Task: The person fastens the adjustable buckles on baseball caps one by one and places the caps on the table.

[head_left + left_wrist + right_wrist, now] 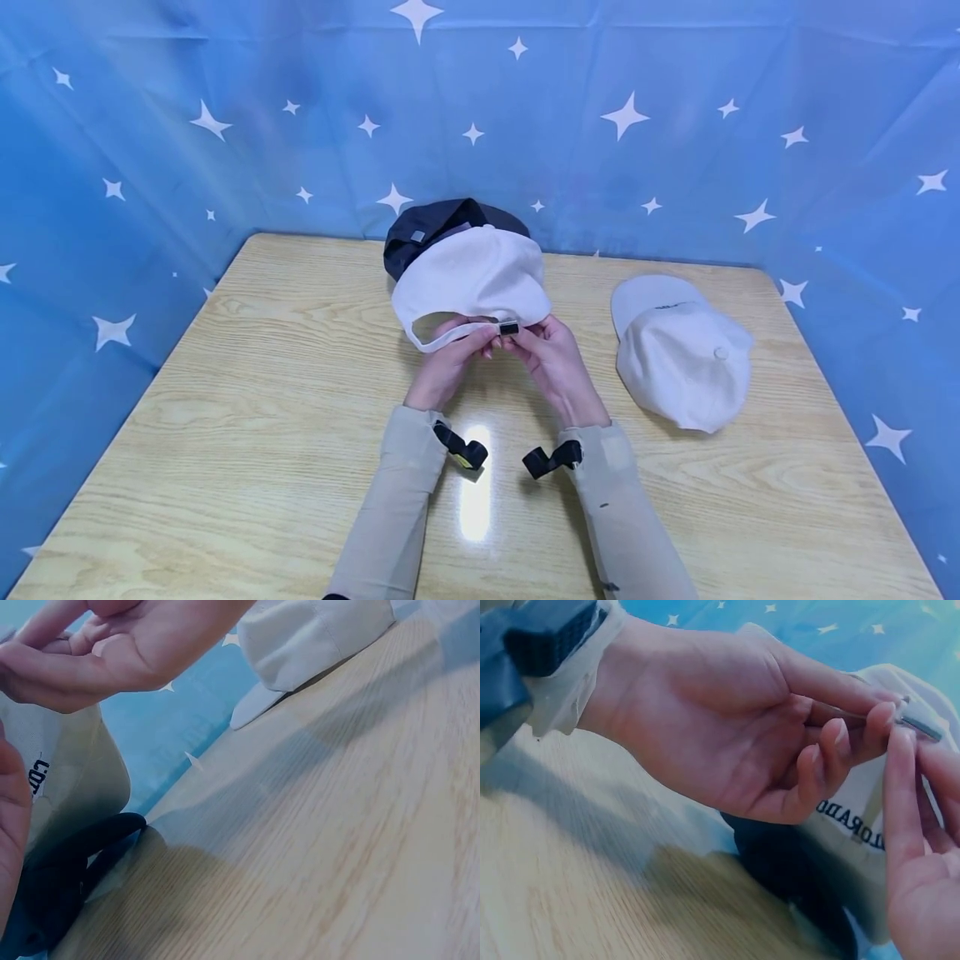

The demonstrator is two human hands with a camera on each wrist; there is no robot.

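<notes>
A white cap is held up by its back strap, its rear opening facing me. My left hand pinches the strap between thumb and fingers, just left of a small dark buckle. On the buckle's other side, my right hand pinches the strap end, thumb on top. Both sets of fingertips meet close together in the right wrist view, where the buckle lies beside them. Dark lettering shows on the cap's front. A black cap lies behind, partly hidden by the white one.
A second white cap rests on the wooden table to the right, brim pointing toward the back. Blue cloth with white stars hangs around the table's back and sides.
</notes>
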